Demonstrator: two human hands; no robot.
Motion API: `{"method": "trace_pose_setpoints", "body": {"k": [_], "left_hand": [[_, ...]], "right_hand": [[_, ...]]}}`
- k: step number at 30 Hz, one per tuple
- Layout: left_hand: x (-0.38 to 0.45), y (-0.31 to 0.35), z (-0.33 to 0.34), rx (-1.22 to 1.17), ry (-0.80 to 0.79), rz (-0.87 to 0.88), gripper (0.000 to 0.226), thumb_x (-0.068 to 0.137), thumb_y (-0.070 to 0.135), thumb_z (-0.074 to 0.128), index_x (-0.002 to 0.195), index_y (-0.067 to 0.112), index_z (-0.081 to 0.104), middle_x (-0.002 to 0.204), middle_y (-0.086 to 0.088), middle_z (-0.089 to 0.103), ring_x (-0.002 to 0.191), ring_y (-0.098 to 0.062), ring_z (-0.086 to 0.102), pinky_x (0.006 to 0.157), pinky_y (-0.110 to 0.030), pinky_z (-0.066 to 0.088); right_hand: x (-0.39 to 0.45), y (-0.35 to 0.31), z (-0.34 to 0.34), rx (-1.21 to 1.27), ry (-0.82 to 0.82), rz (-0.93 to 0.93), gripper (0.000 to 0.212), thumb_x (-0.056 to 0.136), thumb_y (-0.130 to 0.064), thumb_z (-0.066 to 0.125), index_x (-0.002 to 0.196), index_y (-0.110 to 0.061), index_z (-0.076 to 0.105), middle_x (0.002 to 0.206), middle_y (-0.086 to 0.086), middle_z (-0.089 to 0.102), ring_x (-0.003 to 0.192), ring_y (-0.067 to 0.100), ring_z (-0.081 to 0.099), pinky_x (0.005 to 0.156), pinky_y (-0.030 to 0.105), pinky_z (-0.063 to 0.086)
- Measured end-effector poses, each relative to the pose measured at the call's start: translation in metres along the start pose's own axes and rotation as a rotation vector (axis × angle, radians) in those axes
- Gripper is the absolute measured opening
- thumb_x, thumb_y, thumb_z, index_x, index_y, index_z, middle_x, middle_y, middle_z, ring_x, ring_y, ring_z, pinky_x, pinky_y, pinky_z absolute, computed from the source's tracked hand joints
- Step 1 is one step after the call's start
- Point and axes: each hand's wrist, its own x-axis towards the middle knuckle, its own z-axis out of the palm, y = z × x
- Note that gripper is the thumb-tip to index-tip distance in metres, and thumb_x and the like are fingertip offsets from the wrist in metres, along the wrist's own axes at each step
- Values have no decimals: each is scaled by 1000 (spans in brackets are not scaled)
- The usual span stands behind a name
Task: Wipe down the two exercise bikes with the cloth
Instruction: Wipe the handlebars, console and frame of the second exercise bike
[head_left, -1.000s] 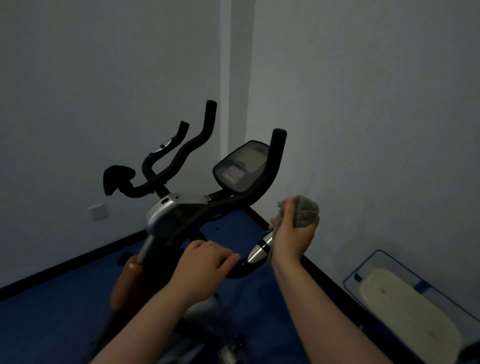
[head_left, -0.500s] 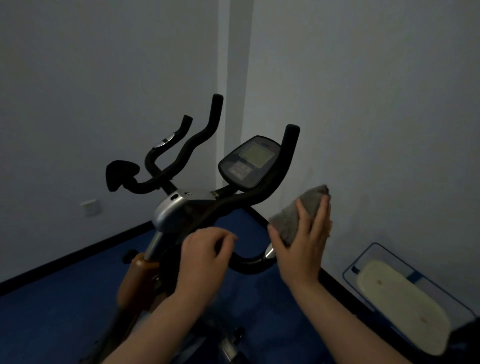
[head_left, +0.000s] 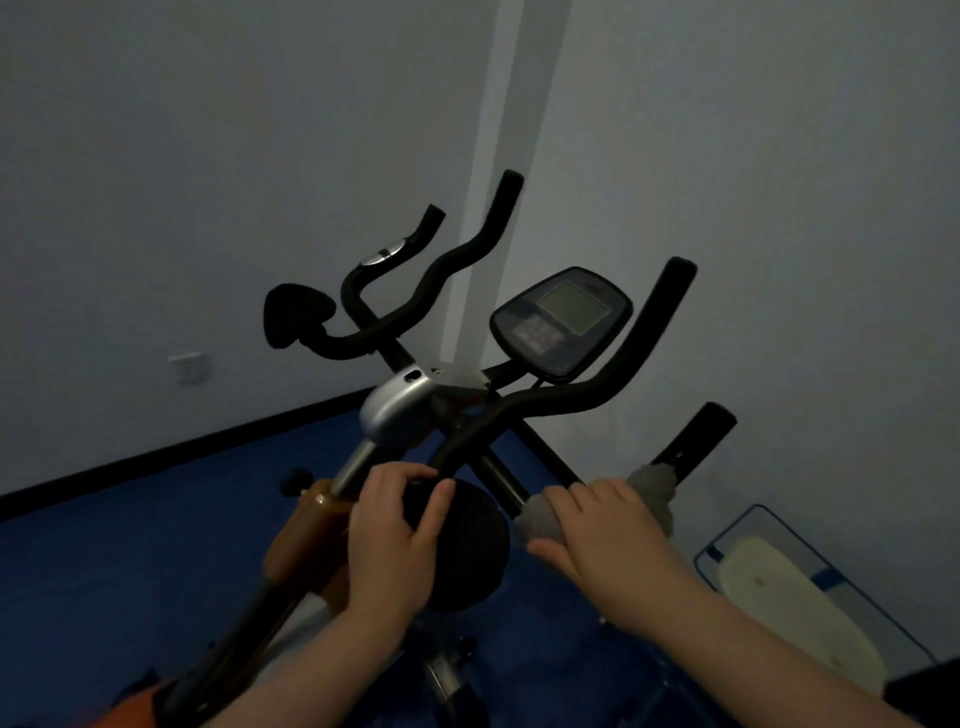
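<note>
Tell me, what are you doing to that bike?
A person is cleaning an exercise bike. The right hand wraps a grey cloth around the right handlebar to wipe it. The left hand holds the left handlebar near its lower end. The console sits above, between the bars.

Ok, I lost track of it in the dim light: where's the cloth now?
In the head view, lower right of centre: the grey cloth is wrapped round the near handlebar, gripped by the right hand.

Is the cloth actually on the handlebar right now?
Touching. In the head view the right hand grips the grey cloth wrapped round the black handlebar, which emerges straight out of it.
</note>
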Motion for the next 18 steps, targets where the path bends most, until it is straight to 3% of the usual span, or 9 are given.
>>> {"method": "trace_pose_setpoints", "body": {"k": [2, 4, 7, 13, 18], "left_hand": [[0, -2, 1, -15, 3, 8, 11, 88, 47, 56, 91, 37, 54, 95, 20, 51, 94, 0, 53, 83, -34, 46], [0, -3, 1, -29, 16, 10, 15, 86, 52, 55, 89, 38, 52, 95, 22, 49, 93, 0, 52, 82, -32, 46], [-1, -4, 1, -67, 37, -49, 18, 83, 54, 56, 87, 38, 50, 93, 20, 47, 93, -1, 50, 83, -33, 44], [1, -7, 4, -144, 41, -62, 20, 93, 55, 39, 85, 38, 47, 90, 16, 47, 90, -9, 52, 82, -45, 45], [0, -9, 5, -161, 27, -77, 27, 97, 54, 31, 83, 35, 45, 86, 15, 46, 85, -12, 52, 80, -50, 43]], "right_hand": [[24, -15, 2, -2, -48, 63, 63, 92, -65, 7, 116, -21, 44, 102, -1, 62, 89, 21, 58, 74, 34, 30], [53, -24, 0, 161, -125, 116, 53, 99, -57, 15, 121, -16, 41, 107, 6, 62, 91, 26, 61, 69, 34, 33], [70, -20, -8, 427, -247, 185, 52, 100, -55, 21, 124, -13, 38, 108, 12, 61, 93, 31, 60, 75, 37, 44], [58, -15, -3, 430, -274, 117, 35, 98, -58, 24, 109, -26, 30, 83, -8, 50, 71, 15, 54, 66, 36, 46], [78, -35, -1, 626, -148, 232, 35, 99, -57, 28, 113, -26, 37, 93, -5, 53, 84, 18, 55, 73, 36, 44]]}}
